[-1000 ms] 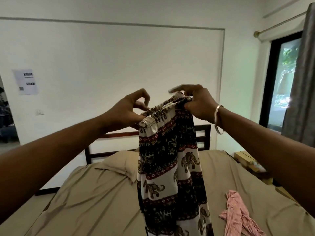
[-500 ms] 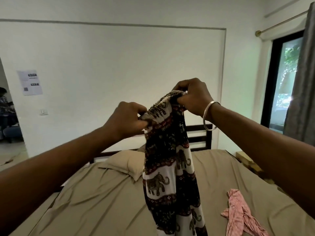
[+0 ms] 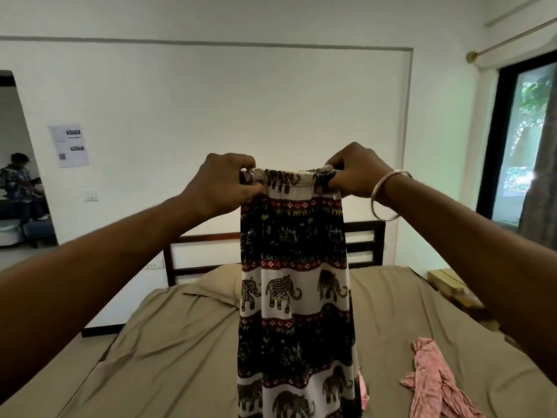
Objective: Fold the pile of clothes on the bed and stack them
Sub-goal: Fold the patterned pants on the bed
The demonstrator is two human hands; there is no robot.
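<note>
I hold an elephant-print garment [image 3: 294,282], black, white and red, up in the air above the bed [image 3: 168,351]. My left hand [image 3: 221,184] grips the left end of its waistband and my right hand [image 3: 357,173] grips the right end, with the band stretched flat between them. The cloth hangs straight down past the bottom of the view. A crumpled pink garment [image 3: 434,378] lies on the bed's right side, and a bit of pink cloth [image 3: 363,390] shows behind the hanging garment.
A tan pillow [image 3: 217,286] lies at the head of the bed against a dark wooden headboard [image 3: 364,239]. A wooden side table [image 3: 449,282] stands right of the bed. A window with a grey curtain [image 3: 542,182] is at right. A person [image 3: 18,182] is in the doorway at far left.
My hands have moved apart and levelled out, pulling the bunched waistband open and flat. The garment now hangs spread wide instead of twisted.
</note>
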